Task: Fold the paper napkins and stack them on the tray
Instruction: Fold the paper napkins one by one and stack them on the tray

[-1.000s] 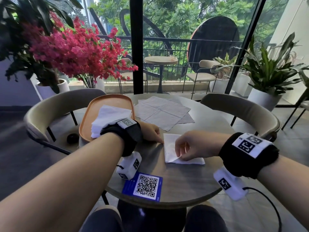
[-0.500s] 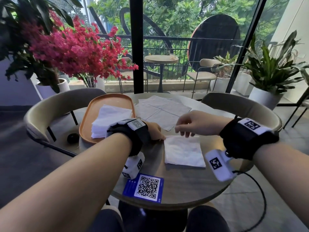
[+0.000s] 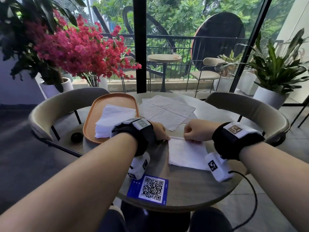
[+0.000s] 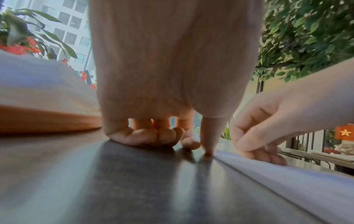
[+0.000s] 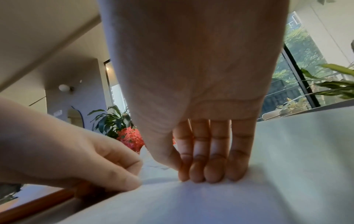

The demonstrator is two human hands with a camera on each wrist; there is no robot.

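A white folded napkin [image 3: 185, 154] lies on the round table [image 3: 192, 186] in front of me. My left hand [image 3: 164, 138] pinches its far left corner, thumb tip down on the paper [image 4: 207, 152]. My right hand [image 3: 189, 139] pinches the far edge, thumb against fingers [image 5: 201, 174], and that edge is raised a little off the table. An orange tray [image 3: 93, 118] at the left holds a stack of folded napkins [image 3: 113, 119]. Unfolded napkins [image 3: 167, 109] lie spread at the table's far side.
A blue QR card [image 3: 150, 190] lies near the table's front edge. Two curved beige chairs [image 3: 55, 111] [image 3: 250, 111] flank the table, and a small black object [image 3: 76, 137] sits by the left one. Potted plants and a glass wall stand behind.
My right hand left the napkin's near edge, moved over it to the far edge and took hold there. My left hand stayed at the far left corner.
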